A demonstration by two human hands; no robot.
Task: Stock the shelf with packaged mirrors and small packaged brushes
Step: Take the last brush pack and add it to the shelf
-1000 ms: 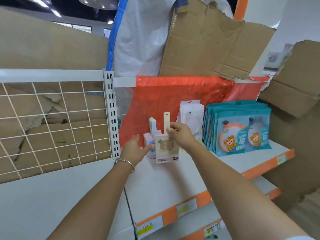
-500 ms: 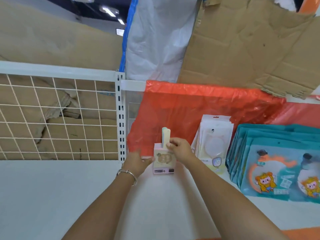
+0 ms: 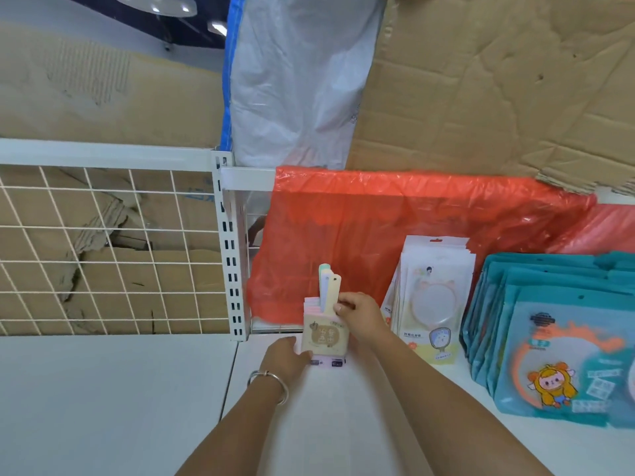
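Head view: nearest us, low in the middle of the frame, two forearms reach up over the white shelf (image 3: 343, 424), the left wrist wearing a bracelet (image 3: 271, 381). The left hand (image 3: 287, 355) lies against the lower left edge of the brushes (image 3: 324, 334); we cannot tell whether its fingers curl round them or only press. The right hand (image 3: 360, 314) pinches the top right of the front one beside its handle. We judge this is to stand it upright and square the little row, with the left hand as a stop. The brushes stand at centre frame, at the shelf's back, just right of the post (image 3: 233, 269). Further right lean white mirrors (image 3: 434, 297), then teal mirrors (image 3: 563, 355), faces out, for shoppers we suppose. Behind hangs a red sheet (image 3: 360, 235). A grid (image 3: 103, 255) fills the middle left, cardboard (image 3: 498, 80) the upper right.
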